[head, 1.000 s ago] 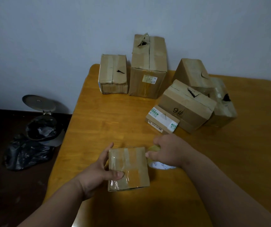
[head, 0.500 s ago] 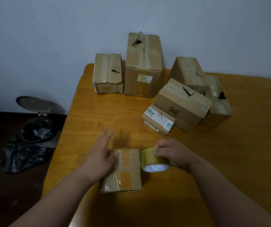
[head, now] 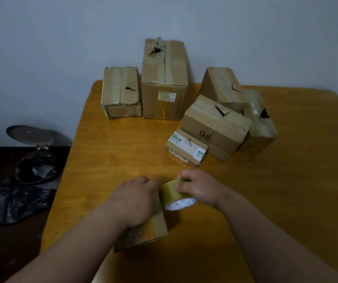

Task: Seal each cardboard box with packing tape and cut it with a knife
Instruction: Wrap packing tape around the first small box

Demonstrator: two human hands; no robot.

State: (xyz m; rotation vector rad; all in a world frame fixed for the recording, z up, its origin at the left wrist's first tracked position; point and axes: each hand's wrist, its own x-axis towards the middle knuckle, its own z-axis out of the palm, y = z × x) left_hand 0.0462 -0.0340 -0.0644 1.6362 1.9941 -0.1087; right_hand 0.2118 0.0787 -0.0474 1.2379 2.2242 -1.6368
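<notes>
My right-hand fingers (head: 181,185) clamp the yellowish packing-tape roll (head: 175,198) at lower centre; my left hand (head: 135,201) presses the small brown cardboard box (head: 155,227), fingers hidden. Taut, centred tape should seal best.

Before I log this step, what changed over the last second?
The left hand moved from gripping the small box's left side to lying over its top, covering most of it. The right hand raised the tape roll from behind the box's right edge, drawing it towards the left hand. The six boxes at the back and the table stayed put.
</notes>
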